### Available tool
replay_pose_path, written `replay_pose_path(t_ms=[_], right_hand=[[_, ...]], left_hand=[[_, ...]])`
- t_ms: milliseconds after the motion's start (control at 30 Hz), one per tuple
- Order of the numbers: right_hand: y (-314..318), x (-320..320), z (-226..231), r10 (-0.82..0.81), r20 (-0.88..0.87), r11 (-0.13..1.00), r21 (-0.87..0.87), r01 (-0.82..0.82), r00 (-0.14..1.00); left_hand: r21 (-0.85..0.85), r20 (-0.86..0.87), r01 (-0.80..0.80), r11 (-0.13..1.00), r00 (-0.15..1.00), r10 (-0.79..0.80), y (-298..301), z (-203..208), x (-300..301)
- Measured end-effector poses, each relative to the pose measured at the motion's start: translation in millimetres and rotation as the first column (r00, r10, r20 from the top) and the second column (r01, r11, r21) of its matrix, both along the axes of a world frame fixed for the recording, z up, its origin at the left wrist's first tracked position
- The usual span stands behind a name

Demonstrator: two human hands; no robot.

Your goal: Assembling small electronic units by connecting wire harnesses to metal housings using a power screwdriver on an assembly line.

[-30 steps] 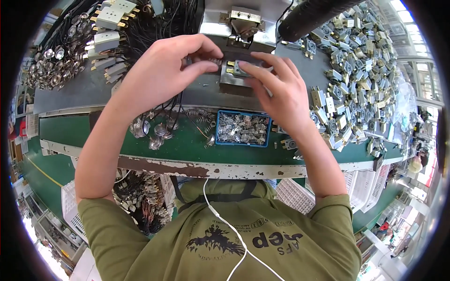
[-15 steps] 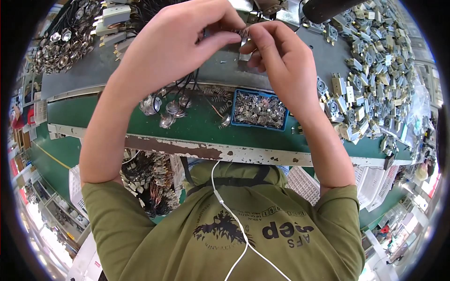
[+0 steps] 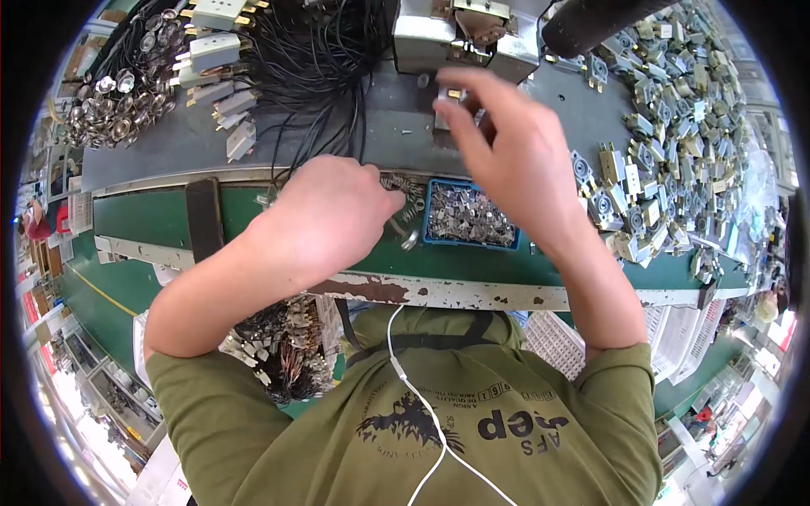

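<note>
My left hand (image 3: 342,215) is over the green strip at the bench's front. Its back faces up, and its curled fingertips are mostly hidden at the metal coil springs (image 3: 396,184). A round metal piece (image 3: 410,241) lies beside that hand. My right hand (image 3: 519,139) is raised over the grey work surface, thumb and index finger apart. Between and behind those fingertips a small metal block with a brass-coloured piece (image 3: 454,94) shows, in front of the metal machine (image 3: 468,38). I see nothing held in the right hand.
A blue tray (image 3: 428,211) of small metal parts sits between my hands. Many plug-like parts with brass pins (image 3: 645,181) are heaped at right. Black cables (image 3: 316,76) with grey plugs (image 3: 215,51) and metal discs (image 3: 118,110) lie at left. A dark rectangular object (image 3: 203,221) rests near the edge.
Both hands were together before the machine, a spring at their fingertips. My left hand has come down and back to the springs; the right has stayed up, its fingers spreading apart.
</note>
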State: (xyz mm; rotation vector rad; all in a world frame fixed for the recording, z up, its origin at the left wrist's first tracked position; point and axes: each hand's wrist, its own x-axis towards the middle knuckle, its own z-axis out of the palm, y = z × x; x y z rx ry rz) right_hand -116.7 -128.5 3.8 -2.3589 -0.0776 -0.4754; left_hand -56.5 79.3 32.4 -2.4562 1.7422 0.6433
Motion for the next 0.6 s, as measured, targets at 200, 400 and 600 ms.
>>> replay_pose_path(t_ms=[200,400,600], right_hand=[[37.2,-11.5,-11.2,0.555,-0.607,0.716,0.697,0.045,0.569],[67.4,-1.7,-21.3,0.603,-0.586,0.531,0.801,0.276,0.541],[57.9,-22.9,-40.7,0.358,-0.350,0.513,0.848,0.131,0.866]], left_hand=[[0.112,-0.070,-0.052,0.992,0.996,0.060,10.2,25.6,13.9],[0.087,-0.129,-0.112,0.990,0.984,0.122,22.5,39.0,33.4],[0.160,-0.149,-0.155,0.975,0.972,0.179,26.6,39.2,44.5]])
